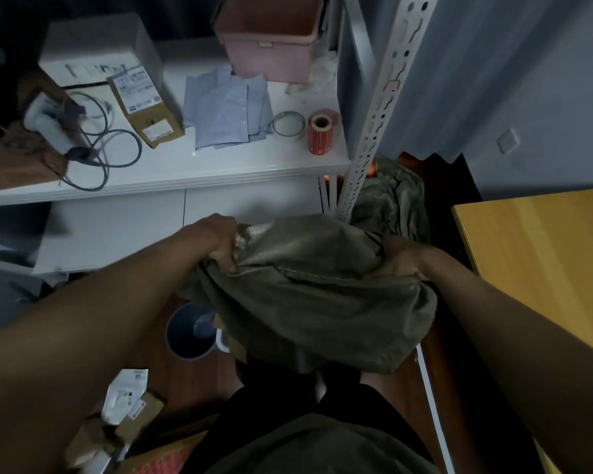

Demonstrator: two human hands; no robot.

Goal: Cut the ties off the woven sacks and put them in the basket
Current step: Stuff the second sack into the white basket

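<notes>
The fingers of the left hand (224,241) are curled tight and bunch up one edge of the green woven sack (308,289). The fingers of the right hand (403,260) are curled into the other edge, partly hidden in the folds. The sack hangs between the two hands, held up in the air in front of the person, and it sags low in the middle. Both bare arms reach out from the bottom corners. Under the sack, on the brown floor, stands a gray bucket (189,331), partly covered by the cloth. Another green sack (389,200) lies crumpled on the floor behind, near a white metal post (379,107) full of holes. Past the hands is a white desk (199,169). A pink basket (271,35) sits at the back of the desk, well away from the sack. In front of the basket lie some pale blue bags (225,109). Beside them are a ring of tape (288,124) and a red roll of stickers (321,131), just next to each other. A brown cardboard box (144,106) and a loop of gray cable (110,148) lie on the left part of the desk. A yellow wooden table (541,254) is at the right. Small packets (127,398) lie on the floor at the lower left.
</notes>
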